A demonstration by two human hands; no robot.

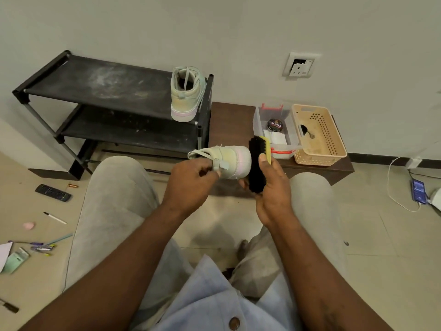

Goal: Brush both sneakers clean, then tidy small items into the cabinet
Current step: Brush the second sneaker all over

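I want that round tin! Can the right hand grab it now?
Probably not yet: the right hand is busy gripping the brush. The tin lies uncovered in the open clear box just beyond.

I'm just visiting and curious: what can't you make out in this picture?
Head view only.
Held sneaker: the side against the brush is hidden by bristles.
Second sneaker: front faces away, hidden by its own heel.
Basket: dark item inside, too small to name.
Paper: cut off by left edge.

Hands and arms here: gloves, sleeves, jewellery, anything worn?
Both bare: left hand and right hand show no gloves, rings or watch. No sleeve covers the forearms in view. Pale blue shirt with a brown button, grey trousers.
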